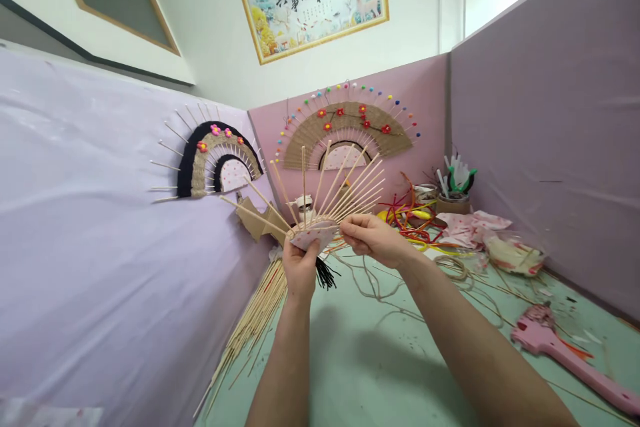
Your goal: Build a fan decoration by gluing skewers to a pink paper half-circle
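My left hand (300, 267) grips the lower part of a fan frame, its thumb on a half-round white base with pink dots (314, 235). Thin wooden sticks (327, 177) spread upward from that base, wider apart on the left and closer together on the right. My right hand (367, 237) is closed at the base's right edge, with fingertips pinched on tan twine that runs along the base of the sticks. Loose twine (373, 290) trails down onto the green table. Black strands (326, 273) show just below the base.
Loose sticks (250, 320) lie along the left partition. Two decorated fans (350, 117) hang on the partitions. Coloured pipe cleaners (415, 213), a pot of tools (454, 200) and dotted cloth (473, 227) stand or lie at the back right. A pink glue gun (570, 353) lies at right.
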Demonstrator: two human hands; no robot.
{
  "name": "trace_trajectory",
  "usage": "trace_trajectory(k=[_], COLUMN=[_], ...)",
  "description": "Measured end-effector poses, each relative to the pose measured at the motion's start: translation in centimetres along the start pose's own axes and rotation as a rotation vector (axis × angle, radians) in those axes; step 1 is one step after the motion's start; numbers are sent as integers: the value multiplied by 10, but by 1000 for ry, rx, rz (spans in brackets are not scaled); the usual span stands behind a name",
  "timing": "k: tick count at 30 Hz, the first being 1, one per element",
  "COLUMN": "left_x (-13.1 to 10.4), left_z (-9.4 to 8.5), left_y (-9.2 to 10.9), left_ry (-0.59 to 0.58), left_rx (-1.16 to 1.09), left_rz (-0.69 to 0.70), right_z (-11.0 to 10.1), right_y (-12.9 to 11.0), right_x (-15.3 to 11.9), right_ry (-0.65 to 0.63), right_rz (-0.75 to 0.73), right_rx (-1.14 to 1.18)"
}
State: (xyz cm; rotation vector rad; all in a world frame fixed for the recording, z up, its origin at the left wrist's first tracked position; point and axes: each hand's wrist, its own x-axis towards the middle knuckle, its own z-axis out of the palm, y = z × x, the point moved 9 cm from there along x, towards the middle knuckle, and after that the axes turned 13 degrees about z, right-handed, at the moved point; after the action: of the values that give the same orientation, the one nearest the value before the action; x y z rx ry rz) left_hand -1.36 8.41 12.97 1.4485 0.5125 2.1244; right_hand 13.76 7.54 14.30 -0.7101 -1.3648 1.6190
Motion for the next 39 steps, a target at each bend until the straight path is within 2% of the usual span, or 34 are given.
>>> trace_trajectory(k=[5,10,16,22,25,29,33,36,39], left_x=[-12,-14,-16,-18,-19,-20,-20,-19,-17], left_z=[-17,-28,-15,-9,-7,-5,-5,-9,-17], left_y=[-11,-21,-16,-16,-18,-19,-21,-23,-23], left_ry=[61,68,-117,-188,-222,-251,-255,-203,-95], left_rx=[-43,-18,126,204,229,245,240,214,142], left_rz=[-49,-43,48,118,136,139,138,111,71], right_z=[-8,-11,-3,13,15,8,6,15,16], right_y=[-20,-51,-79,-91,-95,-95,-100,-104,-103], right_x=[-20,-47,-88,-126,-133,-132,-140,-145,-136], right_ry=[-7,48,279,613,690,734,924,1040,1016], right_rz=[-25,-183,-470,-699,-740,-763,-860,-909,-840], right_rx=[63,12,-106,-381,-439,-402,-553,-749,-879])
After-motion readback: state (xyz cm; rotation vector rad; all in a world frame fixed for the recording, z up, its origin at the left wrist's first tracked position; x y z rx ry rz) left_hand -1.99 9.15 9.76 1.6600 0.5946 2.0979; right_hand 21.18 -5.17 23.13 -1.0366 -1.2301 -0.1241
